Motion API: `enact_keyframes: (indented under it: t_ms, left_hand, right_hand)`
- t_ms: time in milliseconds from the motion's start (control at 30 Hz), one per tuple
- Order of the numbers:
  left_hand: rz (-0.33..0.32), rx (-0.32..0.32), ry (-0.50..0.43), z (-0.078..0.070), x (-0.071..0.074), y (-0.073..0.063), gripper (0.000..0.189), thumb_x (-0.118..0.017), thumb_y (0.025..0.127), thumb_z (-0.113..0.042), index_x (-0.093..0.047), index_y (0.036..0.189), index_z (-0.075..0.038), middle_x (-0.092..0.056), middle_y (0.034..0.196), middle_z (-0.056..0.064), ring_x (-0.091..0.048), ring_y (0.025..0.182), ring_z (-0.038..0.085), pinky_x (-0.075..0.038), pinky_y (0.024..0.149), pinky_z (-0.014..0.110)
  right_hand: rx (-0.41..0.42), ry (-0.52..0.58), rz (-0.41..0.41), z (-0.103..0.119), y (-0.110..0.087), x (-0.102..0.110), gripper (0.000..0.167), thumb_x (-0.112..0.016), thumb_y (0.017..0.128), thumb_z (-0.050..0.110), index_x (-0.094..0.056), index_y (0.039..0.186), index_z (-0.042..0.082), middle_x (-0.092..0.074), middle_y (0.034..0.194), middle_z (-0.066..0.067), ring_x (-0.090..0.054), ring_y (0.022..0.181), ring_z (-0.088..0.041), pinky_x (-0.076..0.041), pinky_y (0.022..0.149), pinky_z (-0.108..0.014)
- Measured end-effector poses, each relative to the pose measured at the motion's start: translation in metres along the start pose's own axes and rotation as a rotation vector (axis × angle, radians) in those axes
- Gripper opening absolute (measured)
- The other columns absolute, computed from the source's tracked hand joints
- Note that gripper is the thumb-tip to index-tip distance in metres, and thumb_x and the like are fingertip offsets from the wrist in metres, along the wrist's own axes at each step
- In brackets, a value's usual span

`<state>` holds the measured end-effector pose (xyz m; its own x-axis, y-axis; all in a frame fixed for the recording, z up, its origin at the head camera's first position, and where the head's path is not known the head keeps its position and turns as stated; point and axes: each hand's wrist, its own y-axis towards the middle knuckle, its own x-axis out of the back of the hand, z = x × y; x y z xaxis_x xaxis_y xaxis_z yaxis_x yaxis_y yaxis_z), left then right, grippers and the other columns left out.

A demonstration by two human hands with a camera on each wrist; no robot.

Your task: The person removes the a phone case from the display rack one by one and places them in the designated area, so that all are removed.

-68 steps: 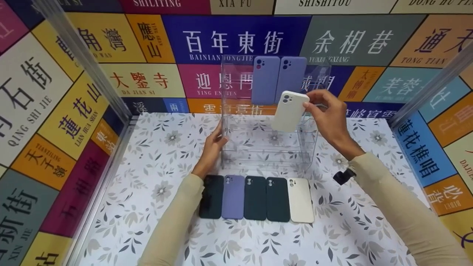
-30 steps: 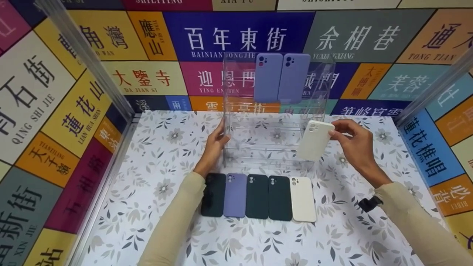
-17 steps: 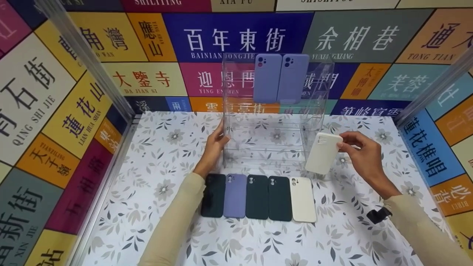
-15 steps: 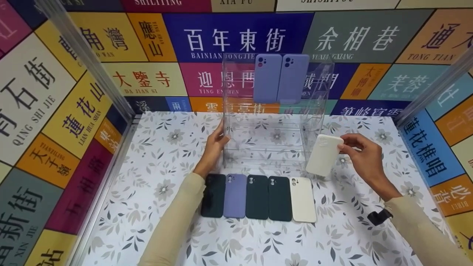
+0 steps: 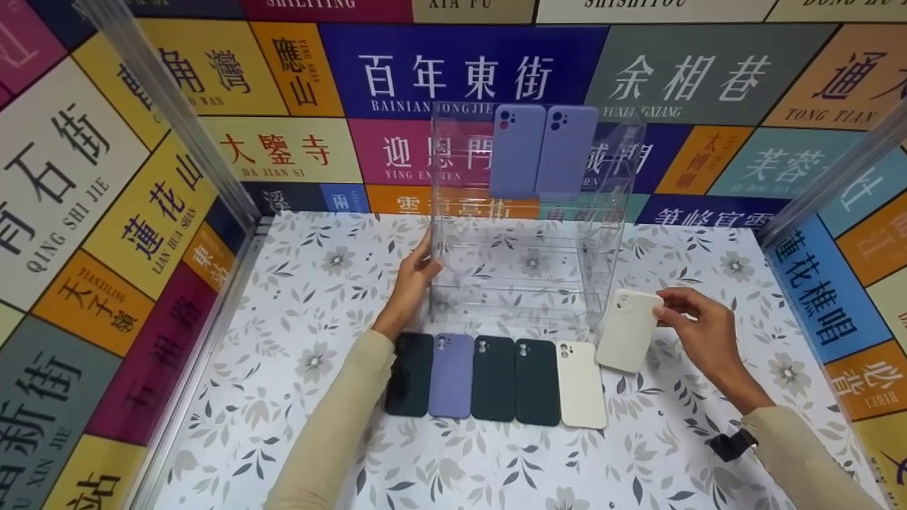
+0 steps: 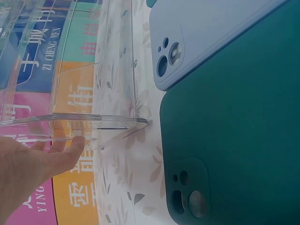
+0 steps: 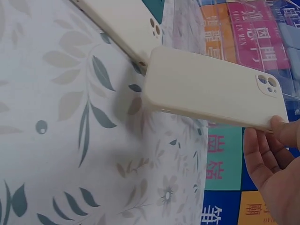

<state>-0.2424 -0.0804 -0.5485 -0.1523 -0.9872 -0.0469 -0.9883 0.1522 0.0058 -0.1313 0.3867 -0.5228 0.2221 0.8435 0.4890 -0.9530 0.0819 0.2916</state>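
My right hand (image 5: 701,329) pinches a cream phone case (image 5: 628,331) by its upper right edge, tilted beside the stand's lower right corner. In the right wrist view this case (image 7: 211,86) shows its back and camera cut-outs, and its lower end overlaps another cream case (image 7: 124,23). A clear plastic display stand (image 5: 514,287) rises at the back, with two lavender cases (image 5: 519,152) on its top tier. My left hand (image 5: 409,287) holds the stand's left side; in the left wrist view, thumb and fingers lie at the clear side panel (image 6: 75,117).
A row of phone cases lies before the stand: a black one (image 5: 409,375), a lavender one (image 5: 451,377), two dark green ones (image 5: 494,379) and a cream one (image 5: 582,386). Sign-printed panels (image 5: 460,71) enclose the floral tabletop (image 5: 283,397) at back and sides.
My right hand has brought the cream case down and to the right, from in front of the stand to beside the row's right end. My left hand has stayed at the stand's left side.
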Motion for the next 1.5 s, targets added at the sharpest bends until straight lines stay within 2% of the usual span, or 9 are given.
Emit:
enact_keyframes:
  t_ms: [233, 567, 700, 933, 1100, 1233, 1500]
  left_hand:
    - [0.034, -0.023, -0.025, 0.000, 0.000, 0.000, 0.072, -0.053, 0.112, -0.011, -0.024, 0.177, -0.025, -0.034, 0.178, 0.014, -0.046, 0.154, 0.036, -0.038, 0.125, 0.057]
    - [0.019, -0.006, -0.006, 0.000, 0.002, 0.001, 0.072, -0.052, 0.112, -0.011, -0.026, 0.176, -0.030, -0.036, 0.178, 0.008, -0.047, 0.154, 0.035, -0.037, 0.125, 0.058]
    - [0.022, -0.002, -0.007, 0.001, 0.002, 0.001, 0.072, -0.052, 0.112, -0.012, -0.026, 0.176, -0.031, -0.033, 0.179, 0.012, -0.046, 0.154, 0.035, -0.036, 0.126, 0.059]
    - [0.015, 0.007, 0.010, 0.001, 0.001, 0.002, 0.070, -0.055, 0.112, -0.018, -0.028, 0.175, -0.034, -0.039, 0.176, 0.005, -0.049, 0.151, 0.032, -0.038, 0.125, 0.057]
    - [0.006, 0.008, -0.005, 0.001, 0.000, 0.002, 0.071, -0.054, 0.111, -0.013, -0.029, 0.176, -0.030, -0.040, 0.176, 0.008, -0.052, 0.148, 0.034, -0.038, 0.124, 0.060]
    - [0.003, 0.013, -0.026, 0.001, 0.000, 0.001, 0.073, -0.053, 0.110, -0.010, -0.028, 0.176, -0.028, -0.040, 0.175, 0.012, -0.052, 0.147, 0.036, -0.036, 0.123, 0.067]
    - [0.010, 0.010, -0.016, 0.002, 0.000, 0.002, 0.072, -0.056, 0.111, -0.014, -0.028, 0.176, -0.028, -0.034, 0.178, 0.015, -0.048, 0.153, 0.039, -0.035, 0.125, 0.065]
  right_hand:
    - [-0.023, -0.020, 0.033, -0.007, -0.011, 0.004, 0.026, -0.077, 0.101, -0.001, -0.077, 0.126, -0.006, -0.077, 0.105, -0.014, -0.072, 0.091, 0.000, -0.062, 0.076, -0.020]
    - [-0.045, -0.080, 0.114, -0.017, -0.021, 0.004, 0.032, -0.079, 0.099, -0.003, -0.076, 0.130, -0.009, -0.076, 0.107, -0.026, -0.069, 0.088, 0.005, -0.061, 0.072, -0.018]
    - [-0.082, -0.099, 0.153, -0.023, -0.025, 0.001, 0.029, -0.077, 0.101, -0.001, -0.077, 0.129, -0.008, -0.076, 0.104, -0.024, -0.072, 0.083, -0.001, -0.063, 0.071, -0.023]
    - [-0.106, -0.111, 0.194, -0.035, -0.032, -0.003, 0.027, -0.078, 0.102, 0.002, -0.078, 0.127, -0.007, -0.076, 0.103, -0.022, -0.075, 0.080, -0.011, -0.064, 0.070, -0.027]
    - [-0.127, -0.116, 0.212, -0.044, -0.036, -0.005, 0.028, -0.077, 0.102, 0.004, -0.077, 0.127, -0.008, -0.077, 0.103, -0.021, -0.075, 0.078, -0.012, -0.063, 0.068, -0.026]
    - [-0.166, -0.139, 0.221, -0.048, -0.037, -0.009, 0.027, -0.078, 0.102, 0.004, -0.077, 0.126, -0.008, -0.077, 0.103, -0.021, -0.073, 0.077, -0.008, -0.062, 0.067, -0.024]
    - [-0.211, -0.143, 0.261, -0.052, -0.040, -0.016, 0.031, -0.076, 0.104, 0.004, -0.074, 0.130, -0.011, -0.076, 0.106, -0.023, -0.075, 0.079, -0.009, -0.062, 0.069, -0.022]
